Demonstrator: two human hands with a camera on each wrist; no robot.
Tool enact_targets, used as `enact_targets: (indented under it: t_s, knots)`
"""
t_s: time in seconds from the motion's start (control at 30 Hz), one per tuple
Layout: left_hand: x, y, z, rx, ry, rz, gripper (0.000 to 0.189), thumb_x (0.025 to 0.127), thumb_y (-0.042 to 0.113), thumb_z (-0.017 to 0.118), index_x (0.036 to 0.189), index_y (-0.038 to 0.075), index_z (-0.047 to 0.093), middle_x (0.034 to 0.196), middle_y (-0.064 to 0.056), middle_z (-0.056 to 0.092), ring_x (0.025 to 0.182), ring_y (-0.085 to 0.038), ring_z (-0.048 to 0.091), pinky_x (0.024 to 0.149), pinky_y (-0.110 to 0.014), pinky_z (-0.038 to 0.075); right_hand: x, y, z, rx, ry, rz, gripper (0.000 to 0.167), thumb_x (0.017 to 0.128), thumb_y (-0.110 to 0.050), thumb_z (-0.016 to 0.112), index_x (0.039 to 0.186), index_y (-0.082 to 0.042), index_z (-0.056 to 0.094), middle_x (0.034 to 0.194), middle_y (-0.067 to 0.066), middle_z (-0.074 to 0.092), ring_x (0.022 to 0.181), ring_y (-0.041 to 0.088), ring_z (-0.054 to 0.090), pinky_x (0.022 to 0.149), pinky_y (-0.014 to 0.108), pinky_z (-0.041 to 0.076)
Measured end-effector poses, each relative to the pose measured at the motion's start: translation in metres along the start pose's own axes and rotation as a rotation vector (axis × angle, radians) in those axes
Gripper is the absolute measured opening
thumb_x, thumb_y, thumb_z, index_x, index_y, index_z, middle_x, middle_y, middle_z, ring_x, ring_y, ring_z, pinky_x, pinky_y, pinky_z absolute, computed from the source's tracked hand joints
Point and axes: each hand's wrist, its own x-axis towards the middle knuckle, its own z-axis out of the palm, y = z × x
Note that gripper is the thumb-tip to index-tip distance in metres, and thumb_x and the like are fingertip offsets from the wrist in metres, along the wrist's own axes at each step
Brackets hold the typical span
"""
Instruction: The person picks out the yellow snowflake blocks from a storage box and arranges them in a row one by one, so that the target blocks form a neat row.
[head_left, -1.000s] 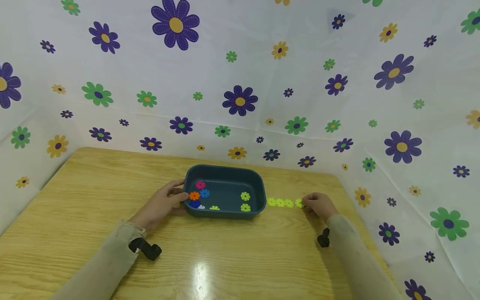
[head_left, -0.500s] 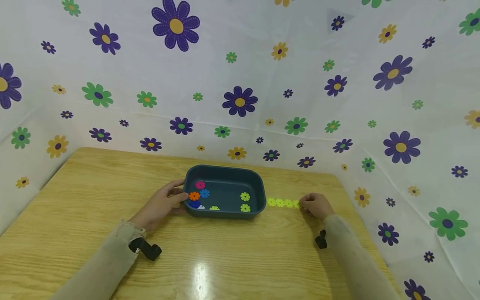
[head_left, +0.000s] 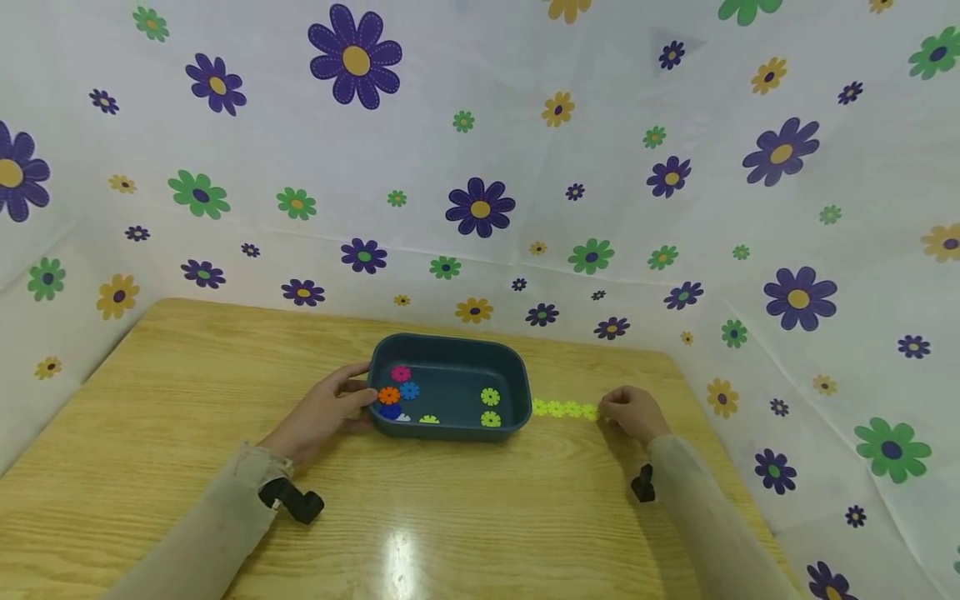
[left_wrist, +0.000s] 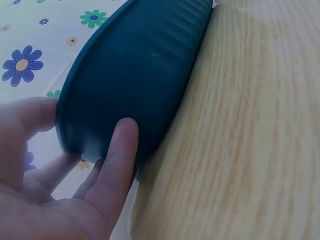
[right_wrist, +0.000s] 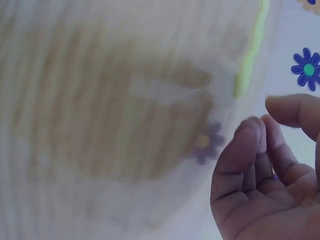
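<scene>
My left hand (head_left: pixel 322 412) grips the left end of a dark teal plastic tub (head_left: pixel 450 430). In the left wrist view its fingers (left_wrist: pixel 123 142) press the outer wall and reach the rim. Yellow-green snowflake building discs (head_left: pixel 556 408) lie in a straight row, from the tub's right side to my right hand (head_left: pixel 634 412). That hand's fingertips are right at the row's right end in the head view. In the right wrist view, the thumb and loosely bent fingers stand apart with nothing between them, and the yellow row (right_wrist: pixel 252 45) shows edge-on beyond.
Inside the tub sit a pink disc (head_left: pixel 401 373), an orange disc (head_left: pixel 388 395), a blue disc (head_left: pixel 409 390), a dark blue disc (head_left: pixel 390 411) and several yellow-green discs (head_left: pixel 490 397). A flower-printed sheet (head_left: pixel 420 167) encloses the wooden table (head_left: pixel 450 517).
My right hand has moved left, bringing the end disc against the others. The row has shifted slightly left, up to the tub. My left hand and the tub have stayed put.
</scene>
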Motion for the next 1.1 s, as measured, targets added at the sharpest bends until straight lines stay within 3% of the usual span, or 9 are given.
enact_targets:
  t_s: [0.2,0.37,0.47,0.63,0.8,0.93,1.1]
  knots:
    - [0.000,0.000,-0.003,-0.013,-0.006,0.005,0.067,0.106,0.021,0.062,0.163,0.010,0.028,0.153,-0.029,0.038,0.113,-0.033,0.065,0.095,-0.045,0.060,-0.010,-0.037,0.005,-0.060,0.041,-0.066,0.029,0.103,-0.024,0.062,0.119,0.000,0.063,0.112,0.017,0.066,0.094,0.028,0.064,0.077,0.037,0.058]
    - [0.000,-0.001,-0.005,-0.009,-0.007,0.007,0.067,0.106,0.021,0.062,0.163,0.010,0.029,0.153,-0.029,0.038,0.113,-0.033,0.064,0.095,-0.044,0.060,-0.016,-0.080,0.023,0.000,-0.004,-0.162,0.026,0.102,-0.022,0.063,0.118,-0.001,0.064,0.111,0.021,0.067,0.102,0.041,0.066,0.089,0.052,0.060]
    - [0.000,-0.001,-0.004,-0.005,-0.007,0.009,0.067,0.106,0.022,0.062,0.163,0.010,0.028,0.152,-0.028,0.038,0.114,-0.033,0.064,0.095,-0.044,0.060,-0.019,-0.103,0.038,0.023,-0.032,-0.207,0.022,0.101,-0.021,0.065,0.114,-0.002,0.065,0.109,0.018,0.069,0.103,0.041,0.066,0.089,0.051,0.061]
    - [0.000,-0.001,-0.002,-0.001,-0.005,0.009,0.066,0.106,0.022,0.061,0.163,0.011,0.030,0.151,-0.028,0.040,0.114,-0.033,0.063,0.095,-0.044,0.060,-0.020,-0.133,0.061,0.042,-0.041,-0.229,0.019,0.100,-0.020,0.068,0.111,-0.005,0.068,0.106,0.012,0.071,0.094,0.031,0.069,0.086,0.048,0.062]
    - [0.000,-0.002,-0.002,-0.006,0.002,0.011,0.064,0.106,0.019,0.061,0.162,0.011,0.032,0.148,-0.028,0.042,0.112,-0.032,0.065,0.094,-0.044,0.060,-0.017,-0.152,0.084,0.008,-0.079,-0.237,0.019,0.100,-0.020,0.069,0.113,-0.007,0.069,0.108,0.009,0.070,0.090,0.021,0.067,0.083,0.036,0.061]
    - [0.000,0.001,-0.001,-0.008,0.008,0.021,0.063,0.106,0.018,0.061,0.161,0.009,0.032,0.146,-0.029,0.043,0.111,-0.033,0.065,0.094,-0.044,0.060,-0.015,-0.162,0.099,-0.063,-0.136,-0.232,0.023,0.100,-0.020,0.069,0.119,-0.007,0.068,0.117,0.010,0.068,0.106,0.025,0.064,0.094,0.042,0.057]
    - [-0.001,0.003,0.000,-0.013,0.007,0.025,0.062,0.107,0.017,0.060,0.161,0.008,0.032,0.146,-0.030,0.043,0.111,-0.032,0.066,0.094,-0.045,0.060,-0.014,-0.172,0.115,-0.160,-0.240,-0.182,0.037,0.100,-0.020,0.067,0.133,-0.004,0.063,0.142,0.017,0.059,0.129,0.034,0.056,0.107,0.051,0.050]
